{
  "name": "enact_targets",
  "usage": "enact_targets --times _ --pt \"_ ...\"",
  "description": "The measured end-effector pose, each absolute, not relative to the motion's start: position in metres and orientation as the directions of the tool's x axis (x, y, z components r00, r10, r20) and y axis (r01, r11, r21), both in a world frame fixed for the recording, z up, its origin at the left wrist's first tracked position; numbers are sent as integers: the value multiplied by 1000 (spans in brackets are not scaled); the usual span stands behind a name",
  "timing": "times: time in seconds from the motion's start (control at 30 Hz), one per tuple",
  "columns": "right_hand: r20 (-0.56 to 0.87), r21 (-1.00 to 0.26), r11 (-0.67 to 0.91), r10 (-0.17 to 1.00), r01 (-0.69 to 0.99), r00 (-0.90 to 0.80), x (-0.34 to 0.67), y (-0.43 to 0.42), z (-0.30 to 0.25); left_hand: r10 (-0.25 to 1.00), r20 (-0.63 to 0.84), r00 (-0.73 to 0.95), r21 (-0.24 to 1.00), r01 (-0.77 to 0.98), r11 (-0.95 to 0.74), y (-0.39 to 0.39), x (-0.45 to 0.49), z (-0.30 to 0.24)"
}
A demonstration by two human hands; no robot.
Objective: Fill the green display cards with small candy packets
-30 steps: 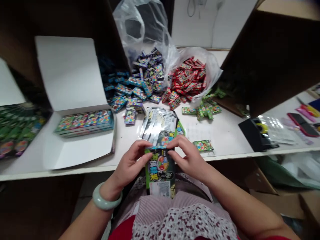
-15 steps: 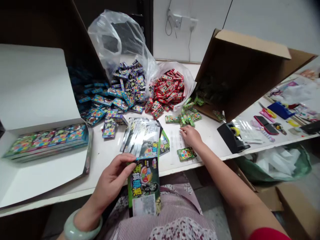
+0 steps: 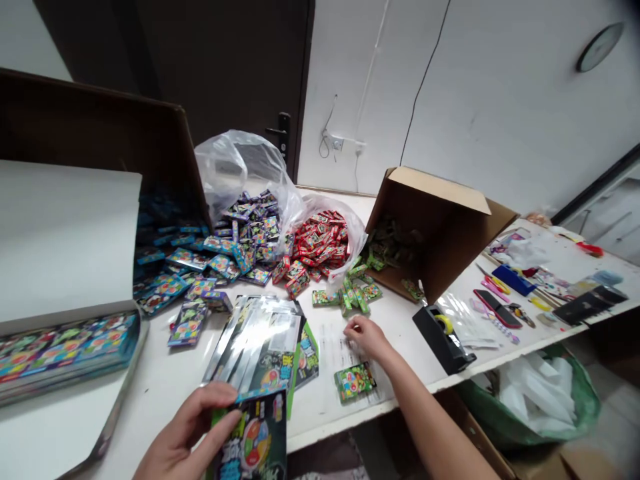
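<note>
My left hand (image 3: pixel 197 427) pinches the upper left edge of a black printed card packet (image 3: pixel 257 437) with a coloured wheel on it, held at the table's front edge. Just beyond lies a fanned stack of similar shiny packets (image 3: pixel 260 343), partly over a green-edged one. My right hand (image 3: pixel 369 339) is low over clear plastic (image 3: pixel 327 360) on the table, its fingers curled together; whatever they may hold is hidden. Nearer to me, a small green box (image 3: pixel 355 381) lies flat. Several small green boxes (image 3: pixel 354 295) are heaped just past my right fingertips.
Behind are piles of blue boxes (image 3: pixel 173 293), purple boxes (image 3: pixel 257 230) and red boxes (image 3: pixel 323 243). An open white display box (image 3: pixel 65 237) stands left, a tipped carton (image 3: pixel 445 220) right. A black tape dispenser (image 3: pixel 443 340) sits near the front edge, with a phone (image 3: pixel 497 308) farther right.
The view has tilted upward, showing more wall and the clock. My left hand still holds the packet. My right hand stays near the green boxes, fingers now more curled.
</note>
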State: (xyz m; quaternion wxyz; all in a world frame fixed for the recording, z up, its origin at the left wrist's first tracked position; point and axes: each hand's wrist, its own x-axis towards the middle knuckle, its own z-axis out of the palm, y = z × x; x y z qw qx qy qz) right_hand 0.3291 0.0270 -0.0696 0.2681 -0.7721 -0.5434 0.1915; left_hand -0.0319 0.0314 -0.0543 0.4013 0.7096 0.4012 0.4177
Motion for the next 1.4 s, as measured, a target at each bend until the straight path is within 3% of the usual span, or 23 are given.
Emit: enact_targets --times 0.2,0.3,0.4,0.63,0.83,1.03,1.17,1.23,1.33,1.4 --pt "-53 -781 -182 973 597 227 293 7 -16 898 190 398 943 182 -280 15 -22 -26" --pt "-23 -911 31 992 411 -127 249 -2 23 869 221 444 952 95 -291 11 -20 -22" --pt "-15 -918 112 949 381 -314 208 -4 49 847 255 467 955 18 -297 9 -20 -21" --pt "-270 -915 -130 901 382 -339 176 10 40 844 267 466 958 -33 -285 8 -19 -20" --pt "-347 -896 -210 880 391 -324 174 14 37 857 272 438 960 -60 -274 9 -18 -24" --pt "-330 -869 -173 900 463 -283 173 19 30 887 264 378 958 5 -287 10 -12 -26" --pt "-387 -889 -265 871 374 -302 174 25 22 895 259 363 961 -2 -278 10 -11 -24" --pt "-483 -871 -411 813 268 -325 174 26 19 907 208 366 977 -36 -210 6 -13 -27" --pt "-605 -782 -610 697 125 -385 173 24 16 877 35 480 979 -194 67 -6 -18 -33" --pt "-620 -746 -662 648 75 -443 173 23 16 813 -46 580 944 -242 225 -14 -25 -34"
